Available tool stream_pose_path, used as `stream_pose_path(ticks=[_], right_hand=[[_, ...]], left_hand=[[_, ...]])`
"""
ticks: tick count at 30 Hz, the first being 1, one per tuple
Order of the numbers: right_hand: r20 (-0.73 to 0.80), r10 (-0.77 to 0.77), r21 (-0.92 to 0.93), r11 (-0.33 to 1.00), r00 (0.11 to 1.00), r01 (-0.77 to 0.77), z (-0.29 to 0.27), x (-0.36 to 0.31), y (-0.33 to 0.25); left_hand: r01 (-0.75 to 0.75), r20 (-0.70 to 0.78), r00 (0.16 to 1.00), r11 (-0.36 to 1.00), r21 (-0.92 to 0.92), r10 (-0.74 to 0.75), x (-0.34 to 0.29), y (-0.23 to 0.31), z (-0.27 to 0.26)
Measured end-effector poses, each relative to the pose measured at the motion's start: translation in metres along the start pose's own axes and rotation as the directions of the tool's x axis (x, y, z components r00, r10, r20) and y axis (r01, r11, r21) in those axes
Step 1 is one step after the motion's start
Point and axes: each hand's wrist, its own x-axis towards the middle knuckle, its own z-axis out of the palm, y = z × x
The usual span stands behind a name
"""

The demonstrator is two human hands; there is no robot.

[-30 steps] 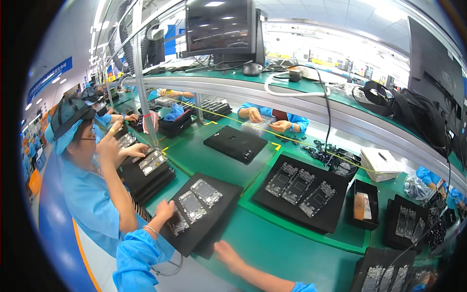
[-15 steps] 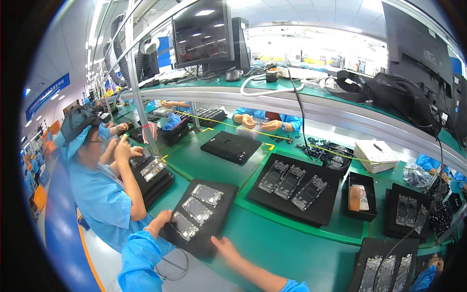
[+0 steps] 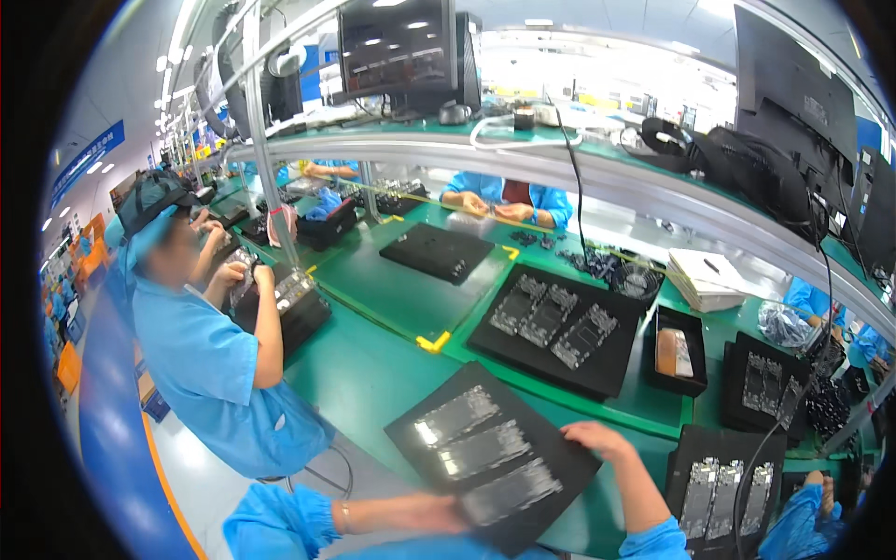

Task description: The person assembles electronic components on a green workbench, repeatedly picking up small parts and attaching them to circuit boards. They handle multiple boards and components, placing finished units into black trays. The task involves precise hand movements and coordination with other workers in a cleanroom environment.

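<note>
A black foam pad with three circuit boards in a slanted row is tilted in front of me, over the near edge of the green bench. My left hand, blurred by motion, grips its near left edge, with the fingertips partly hidden. At the pad's right corner, my right hand has its fingers closed on the edge. Just beyond lies a second black pad bearing three more boards.
To my left, a co-worker in blue handles a board above a dark stack. A black box, a paper stack and more board-laden pads stand to the right. A metal-framed shelf spans the bench.
The pad with three boards has moved right and nearer to me and turned, both hands moving with it. My right hand has shifted from its near corner to its right corner.
</note>
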Motion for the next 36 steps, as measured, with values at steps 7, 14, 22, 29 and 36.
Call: stream_pose_path(ticks=[7,14,22,29,36], right_hand=[[-0.623,-0.536,-0.557,0.815,0.569,0.158,0.016,-0.021,-0.044],[-0.818,-0.345,-0.341,0.935,0.461,0.095,0.086,-0.097,-0.029],[-0.674,-0.452,-0.559,0.829,0.584,-0.004,0.125,-0.073,-0.026],[-0.666,-0.525,-0.346,0.847,0.531,0.403,0.115,-0.053,-0.091],[-0.504,-0.216,0.496,0.72,0.836,0.485,0.135,-0.035,-0.105]], left_hand=[[0.027,0.053,0.998,0.992,-0.123,-0.02,0.052,-0.024,0.089],[-0.577,0.527,0.696,-0.058,0.815,0.488,0.006,0.036,0.082],[-0.037,0.592,0.506,-0.67,0.741,0.627,0.046,0.167,0.063],[-0.139,0.612,0.286,-0.6,0.788,0.738,-0.013,0.131,0.095],[-0.032,0.626,0.096,-0.626,0.779,0.774,-0.027,0.09,0.1]])
